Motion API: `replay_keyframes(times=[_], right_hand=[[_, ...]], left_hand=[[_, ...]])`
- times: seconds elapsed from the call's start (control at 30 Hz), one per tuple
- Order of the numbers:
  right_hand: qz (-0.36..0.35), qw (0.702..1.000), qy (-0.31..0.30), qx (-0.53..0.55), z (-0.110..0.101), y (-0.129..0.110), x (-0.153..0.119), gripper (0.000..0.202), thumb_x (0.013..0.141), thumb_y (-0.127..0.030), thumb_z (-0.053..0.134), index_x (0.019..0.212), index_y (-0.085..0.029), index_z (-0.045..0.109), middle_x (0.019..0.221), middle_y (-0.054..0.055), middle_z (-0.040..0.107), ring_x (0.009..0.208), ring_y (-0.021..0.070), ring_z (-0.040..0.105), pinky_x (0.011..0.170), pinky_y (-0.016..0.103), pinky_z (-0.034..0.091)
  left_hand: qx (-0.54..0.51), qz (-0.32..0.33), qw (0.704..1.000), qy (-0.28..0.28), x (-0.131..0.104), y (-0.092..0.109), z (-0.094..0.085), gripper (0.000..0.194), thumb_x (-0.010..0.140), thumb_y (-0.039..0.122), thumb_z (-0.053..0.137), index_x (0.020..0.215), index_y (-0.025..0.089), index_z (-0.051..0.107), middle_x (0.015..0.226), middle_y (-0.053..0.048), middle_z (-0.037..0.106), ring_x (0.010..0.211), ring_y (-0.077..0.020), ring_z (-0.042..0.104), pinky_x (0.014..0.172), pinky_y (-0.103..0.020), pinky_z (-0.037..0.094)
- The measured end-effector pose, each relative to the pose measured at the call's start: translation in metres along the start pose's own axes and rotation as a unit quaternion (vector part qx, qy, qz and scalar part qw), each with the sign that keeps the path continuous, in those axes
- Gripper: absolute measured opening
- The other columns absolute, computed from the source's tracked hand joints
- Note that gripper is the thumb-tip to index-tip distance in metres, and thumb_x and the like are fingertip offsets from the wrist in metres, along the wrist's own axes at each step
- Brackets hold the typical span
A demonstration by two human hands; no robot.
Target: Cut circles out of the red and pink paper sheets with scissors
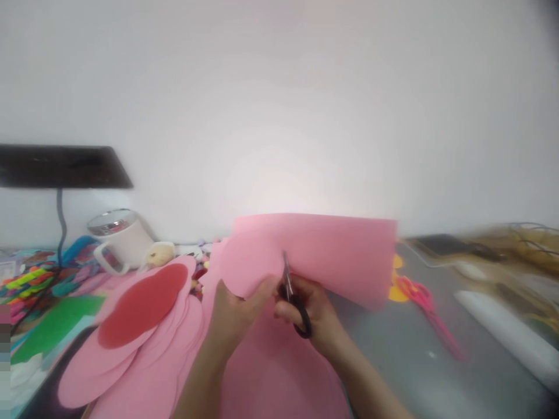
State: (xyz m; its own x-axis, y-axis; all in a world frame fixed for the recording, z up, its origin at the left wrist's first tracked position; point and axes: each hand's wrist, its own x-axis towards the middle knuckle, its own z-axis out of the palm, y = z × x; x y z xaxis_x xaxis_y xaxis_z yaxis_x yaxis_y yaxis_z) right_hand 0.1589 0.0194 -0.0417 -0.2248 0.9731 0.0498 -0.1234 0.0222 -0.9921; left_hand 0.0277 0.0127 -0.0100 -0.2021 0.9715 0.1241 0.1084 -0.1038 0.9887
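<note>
A large pink sheet (340, 250) stands raised and curved in the middle of the head view. My right hand (312, 308) is closed around black-handled scissors (288, 279), whose blades point up at a cut in the sheet. Close beside it on the left, my left hand (240, 311) pinches the lower edge of the sheet's rounded part, thumb toward the scissors. Below both hands lies more pink material (279, 372). To the left is a spread pile of pink rounded cutouts (96, 366) with a red oval piece (142, 305) on top.
A white lidded mug (131, 241) stands at the back left near a dark lamp-like panel (61, 167) and colourful small pieces. Pink scissors (430, 311) lie on the grey mat (384, 355) at right, beside yellow pieces (396, 288) and a long white object (502, 331).
</note>
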Motion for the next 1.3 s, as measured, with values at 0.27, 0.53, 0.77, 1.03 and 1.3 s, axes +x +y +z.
replay_keyframes(times=[0.27,0.53,0.77,1.03,1.3], right_hand=[[-0.001,1.000,-0.003,-0.001,0.0002,0.0000,-0.0001,0.016,0.062,-0.027,0.071,0.064,-0.020,0.057,0.057,-0.005,0.048,0.052,0.0104,0.040,0.048,0.023,0.035],[0.004,1.000,-0.006,-0.013,-0.0004,0.0006,-0.0002,0.014,0.063,-0.027,0.070,0.066,-0.021,0.058,0.056,-0.005,0.048,0.050,0.0103,0.042,0.047,0.023,0.037],[0.030,0.999,-0.006,0.022,0.0024,0.0056,-0.0022,0.017,0.064,-0.024,0.069,0.078,-0.020,0.061,0.057,-0.005,0.053,0.051,0.0116,0.049,0.049,0.023,0.040],[0.016,0.999,-0.017,0.043,0.0055,0.0048,-0.0011,0.033,0.060,-0.036,0.082,0.072,-0.021,0.056,0.061,-0.005,0.048,0.055,0.0112,0.040,0.052,0.023,0.035],[-0.014,0.999,-0.027,0.043,0.0020,0.0015,-0.0001,0.034,0.062,-0.036,0.084,0.070,-0.022,0.054,0.063,-0.005,0.045,0.057,0.0122,0.039,0.052,0.024,0.035]], left_hand=[[0.009,0.007,1.000,0.006,-0.0005,-0.0007,-0.0016,0.011,0.070,0.027,0.068,0.064,0.018,0.070,0.067,-0.003,0.073,0.068,-0.0214,0.069,0.059,-0.029,0.055],[0.017,-0.012,1.000,0.001,0.0008,0.0005,-0.0044,0.013,0.068,0.030,0.068,0.063,0.018,0.070,0.062,-0.002,0.070,0.063,-0.0201,0.067,0.054,-0.027,0.052],[-0.012,-0.007,1.000,-0.007,0.0004,-0.0025,-0.0016,0.025,0.074,0.033,0.065,0.053,0.018,0.063,0.049,0.000,0.061,0.051,-0.0153,0.059,0.046,-0.024,0.047],[0.009,-0.020,0.999,0.023,-0.0029,0.0044,0.0008,0.014,0.072,0.030,0.067,0.066,0.018,0.070,0.065,-0.001,0.072,0.066,-0.0193,0.068,0.059,-0.027,0.055],[0.039,-0.042,0.998,0.016,-0.0026,0.0017,-0.0010,0.017,0.070,0.034,0.068,0.072,0.018,0.072,0.073,-0.004,0.075,0.076,-0.0239,0.071,0.065,-0.032,0.056]])
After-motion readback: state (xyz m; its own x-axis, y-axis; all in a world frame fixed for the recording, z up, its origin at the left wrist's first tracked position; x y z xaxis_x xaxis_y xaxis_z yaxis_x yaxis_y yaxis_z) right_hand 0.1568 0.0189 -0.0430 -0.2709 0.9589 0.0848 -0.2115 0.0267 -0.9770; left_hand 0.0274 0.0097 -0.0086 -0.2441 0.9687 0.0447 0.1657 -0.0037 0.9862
